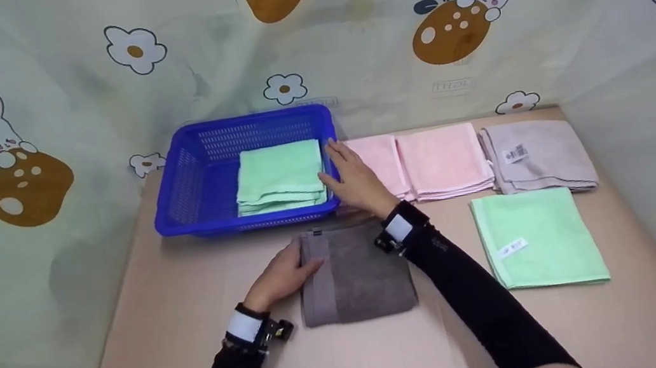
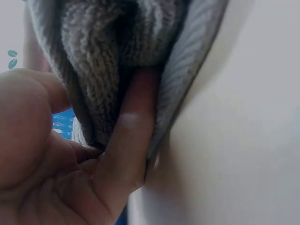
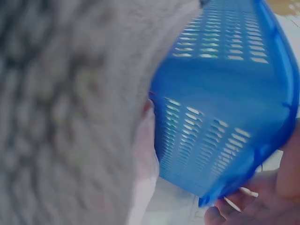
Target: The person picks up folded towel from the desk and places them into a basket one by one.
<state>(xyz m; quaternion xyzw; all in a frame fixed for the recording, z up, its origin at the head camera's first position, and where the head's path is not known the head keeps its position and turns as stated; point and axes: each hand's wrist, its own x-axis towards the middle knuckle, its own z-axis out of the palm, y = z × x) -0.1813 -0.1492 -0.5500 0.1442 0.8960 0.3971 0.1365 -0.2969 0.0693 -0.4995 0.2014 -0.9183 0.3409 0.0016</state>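
A folded dark grey towel (image 1: 369, 274) lies in front of me. My left hand (image 1: 282, 275) pinches its left edge, thumb on top; in the left wrist view a finger (image 2: 131, 131) reaches in between the towel's layers (image 2: 89, 51). A blue plastic basket (image 1: 199, 228) stands behind the towel, with a stack of folded light green towels (image 1: 278, 172) inside at its right. My right hand (image 1: 359, 179) touches the basket's right rim with its fingers fairly straight. In the right wrist view, those fingers meet the rim, and blurred grey towel fills the left side.
To the basket's right lie folded pink towels (image 1: 445, 161) in two piles and a greyish-mauve towel (image 1: 539, 154) with a label. A light green towel (image 1: 542, 244) with a tag lies nearer, at the right. Printed curtains (image 1: 209, 72) surround the table (image 1: 160, 361).
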